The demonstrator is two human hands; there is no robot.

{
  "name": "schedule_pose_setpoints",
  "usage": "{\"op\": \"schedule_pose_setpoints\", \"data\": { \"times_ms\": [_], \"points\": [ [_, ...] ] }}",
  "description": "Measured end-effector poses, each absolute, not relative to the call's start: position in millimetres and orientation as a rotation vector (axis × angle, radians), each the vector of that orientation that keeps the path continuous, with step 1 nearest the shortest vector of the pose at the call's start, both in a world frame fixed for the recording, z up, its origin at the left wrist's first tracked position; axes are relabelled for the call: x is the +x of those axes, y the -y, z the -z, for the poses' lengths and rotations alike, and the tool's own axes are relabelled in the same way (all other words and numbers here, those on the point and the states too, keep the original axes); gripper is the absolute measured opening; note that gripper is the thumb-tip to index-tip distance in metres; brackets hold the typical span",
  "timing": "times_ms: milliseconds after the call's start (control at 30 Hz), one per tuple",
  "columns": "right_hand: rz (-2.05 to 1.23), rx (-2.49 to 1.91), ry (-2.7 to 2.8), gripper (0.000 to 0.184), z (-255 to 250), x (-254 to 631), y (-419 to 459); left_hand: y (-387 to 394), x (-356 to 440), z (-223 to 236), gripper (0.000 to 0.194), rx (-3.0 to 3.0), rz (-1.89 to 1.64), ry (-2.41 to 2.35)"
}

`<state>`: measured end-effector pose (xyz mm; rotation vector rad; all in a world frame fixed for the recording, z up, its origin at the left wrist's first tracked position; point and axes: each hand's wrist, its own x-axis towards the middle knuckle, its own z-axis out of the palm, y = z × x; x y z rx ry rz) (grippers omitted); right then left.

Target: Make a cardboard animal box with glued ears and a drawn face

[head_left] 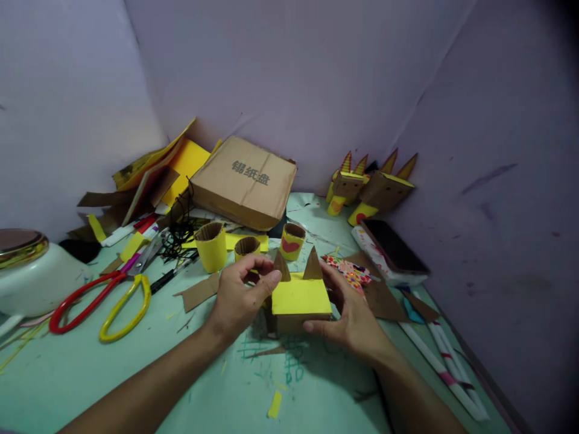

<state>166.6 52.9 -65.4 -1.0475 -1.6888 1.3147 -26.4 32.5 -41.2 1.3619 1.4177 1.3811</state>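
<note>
A small cardboard box with a yellow top (301, 296) is in front of me, with two brown pointed cardboard triangles (313, 265) standing up along its far edge. My right hand (350, 313) grips the box from the right, thumb at the near lower corner and fingers behind. At the left triangle (281, 266), the thumb and forefinger of my left hand (244, 295) close on its edge; the exact contact is partly hidden. Behind stand a yellow cardboard tube (211, 250), a shorter tube (247, 246) partly covered by my left hand, and one with a red heart (292, 242).
Scissors (124, 277) with red and yellow handles lie left, beside a white pot-like object (36, 277). A flat carton (244, 181) and cardboard sheets (154, 172) sit behind. At right are finished box figures (384, 190), a phone (395, 244) and white-barrelled pens (443, 367).
</note>
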Motion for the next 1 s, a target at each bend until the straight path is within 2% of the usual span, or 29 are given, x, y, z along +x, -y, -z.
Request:
{"op": "schedule_pose_setpoints", "data": {
  "times_ms": [167, 433, 1000],
  "points": [
    [-1.328, -1.017, 1.716, 0.089, 62.6, 168.0, -54.0, -32.6, -25.4, 42.8, 0.017, 1.317, -1.399, -1.406],
    [-1.139, -1.094, 1.846, 0.090, 62.2, 166.3, -49.3, -32.5, -19.5, 45.3, 0.009, 1.274, -1.380, -1.414],
    [-1.166, -1.104, 1.794, 0.090, 60.5, 162.8, -48.5, -31.9, -17.7, 47.6, 0.008, 1.258, -1.388, -1.388]
  ]
}}
